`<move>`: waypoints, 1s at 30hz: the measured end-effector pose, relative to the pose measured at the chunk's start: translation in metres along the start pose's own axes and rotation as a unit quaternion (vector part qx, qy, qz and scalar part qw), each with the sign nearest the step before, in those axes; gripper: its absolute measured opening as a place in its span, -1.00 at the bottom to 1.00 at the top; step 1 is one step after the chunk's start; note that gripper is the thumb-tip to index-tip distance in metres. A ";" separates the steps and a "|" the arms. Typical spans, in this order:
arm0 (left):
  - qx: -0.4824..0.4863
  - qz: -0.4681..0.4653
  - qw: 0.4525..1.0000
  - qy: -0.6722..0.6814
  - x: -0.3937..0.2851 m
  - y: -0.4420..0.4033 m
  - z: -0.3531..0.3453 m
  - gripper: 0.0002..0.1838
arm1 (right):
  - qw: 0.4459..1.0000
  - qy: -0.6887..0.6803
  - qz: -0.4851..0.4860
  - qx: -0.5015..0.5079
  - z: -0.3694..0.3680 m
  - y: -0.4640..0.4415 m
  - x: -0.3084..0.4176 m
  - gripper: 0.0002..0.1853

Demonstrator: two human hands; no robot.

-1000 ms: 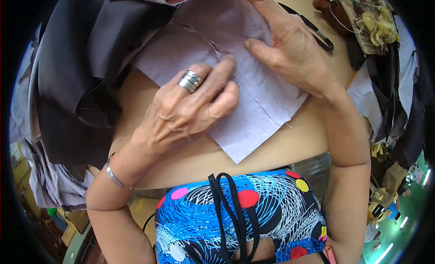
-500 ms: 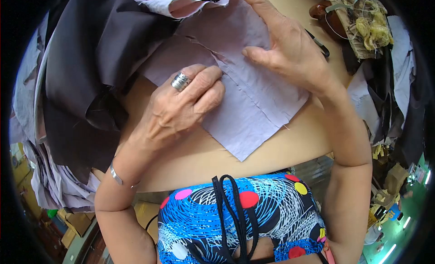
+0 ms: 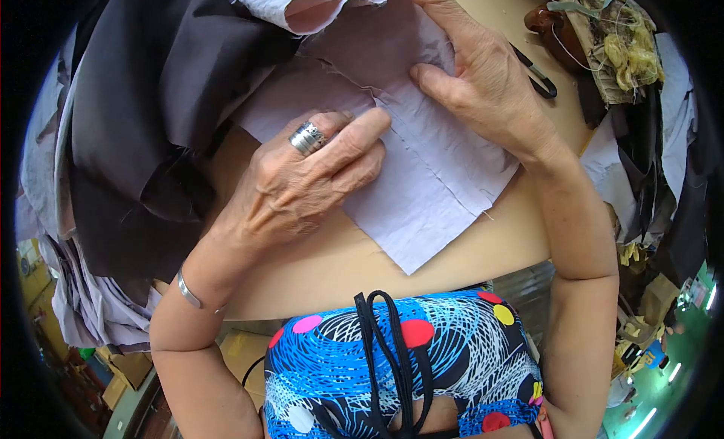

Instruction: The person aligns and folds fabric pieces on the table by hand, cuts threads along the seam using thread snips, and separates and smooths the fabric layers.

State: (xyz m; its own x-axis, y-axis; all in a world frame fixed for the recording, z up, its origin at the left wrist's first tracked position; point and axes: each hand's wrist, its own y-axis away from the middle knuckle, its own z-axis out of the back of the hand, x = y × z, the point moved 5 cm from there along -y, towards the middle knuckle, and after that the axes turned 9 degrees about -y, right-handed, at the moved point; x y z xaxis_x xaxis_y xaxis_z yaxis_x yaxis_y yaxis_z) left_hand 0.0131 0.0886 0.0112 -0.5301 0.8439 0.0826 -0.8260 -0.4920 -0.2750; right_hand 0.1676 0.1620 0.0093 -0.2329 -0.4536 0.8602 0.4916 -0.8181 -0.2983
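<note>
A light mauve piece of fabric [image 3: 445, 167] with a seam running down its middle lies on the tan tabletop. My left hand [image 3: 320, 160], wearing a wide silver ring, is closed over the cloth at the seam. Its index finger reaches to the seam line, and its thumb is hidden underneath. On the right part of the same cloth rests my right hand [image 3: 490, 84], thumb and index finger spread apart. The other fingers of that hand are mostly hidden. Dark brown fabric [image 3: 143, 115] is bunched along the left and joins the mauve cloth near the top.
The tan tabletop [image 3: 302, 284] curves along my front. At the upper right are a dark clip-like tool [image 3: 537, 77], a reddish-brown object [image 3: 554, 35] and a cardboard piece with tangled yellow threads [image 3: 626, 54]. More fabric [image 3: 641, 152] hangs over the right side.
My left hand has shifted slightly right along the seam, its index finger reaching out further. The right hand and the mauve fabric have moved a little to the right and down.
</note>
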 end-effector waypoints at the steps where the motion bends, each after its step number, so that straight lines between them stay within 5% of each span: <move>1: -0.002 0.000 1.000 0.001 0.000 -0.001 0.000 -0.75 | 1.000 0.005 0.009 0.001 -0.001 0.000 -0.002 -0.16; 9: -0.005 0.062 0.997 -0.054 -0.003 -0.003 -0.002 -0.79 | 0.999 0.030 0.029 0.005 -0.002 0.002 0.016 -0.18; 15: -0.044 -0.030 0.999 -0.013 -0.003 -0.003 0.001 -0.74 | 0.999 0.028 0.011 0.023 -0.003 0.001 0.014 -0.20; 21: -0.033 0.027 0.999 0.011 0.000 0.002 -0.003 -0.74 | 0.998 0.059 0.028 0.020 0.002 -0.001 0.021 -0.16; 26: -0.036 0.037 0.999 0.002 0.003 0.003 -0.003 -0.74 | 0.989 0.049 -0.136 0.016 -0.006 -0.012 0.006 -0.11; 30: -0.057 0.057 0.996 -0.048 0.000 -0.001 -0.004 -0.72 | 0.997 0.038 -0.073 -0.005 -0.006 -0.006 -0.001 -0.09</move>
State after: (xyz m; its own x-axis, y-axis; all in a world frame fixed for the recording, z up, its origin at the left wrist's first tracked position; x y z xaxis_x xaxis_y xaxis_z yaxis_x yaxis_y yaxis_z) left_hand 0.0147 0.0899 0.0077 -0.6397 0.7569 0.1337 -0.7350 -0.5515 -0.3944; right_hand 0.1602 0.1650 0.0079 -0.3652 -0.3545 0.8608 0.4400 -0.8806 -0.1760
